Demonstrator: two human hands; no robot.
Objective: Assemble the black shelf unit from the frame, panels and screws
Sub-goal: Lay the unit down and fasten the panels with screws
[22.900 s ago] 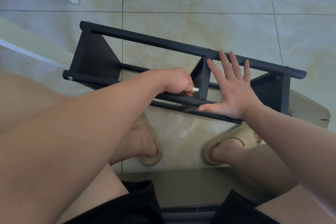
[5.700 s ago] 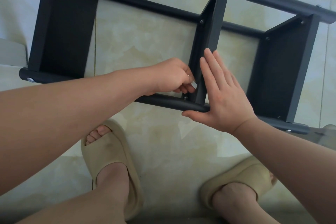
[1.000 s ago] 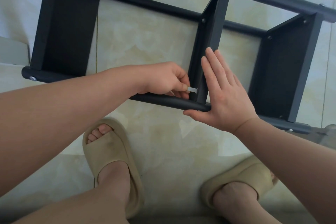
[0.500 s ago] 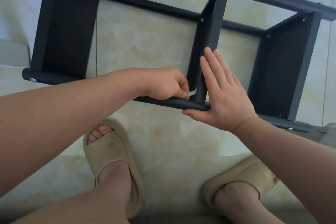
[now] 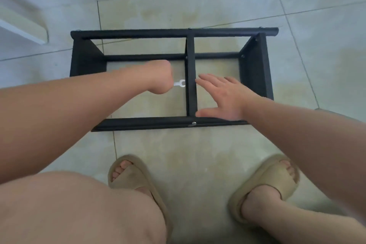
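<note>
The black shelf unit (image 5: 138, 33) lies on its side on the floor (image 5: 198, 154), joints within reach; the left hand (image 5: 158, 77) grips a small white spanner (image 5: 179, 83) beside the middle panel (image 5: 191, 65), which the spread, empty right hand (image 5: 223, 97) seems to steady.

Beige slippers (image 5: 131, 177) on tiled floor (image 5: 198, 150); perhaps white furniture (image 5: 23, 25) upper left.

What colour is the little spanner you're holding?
The spanner is silvery white, clearest in the head view.
</note>
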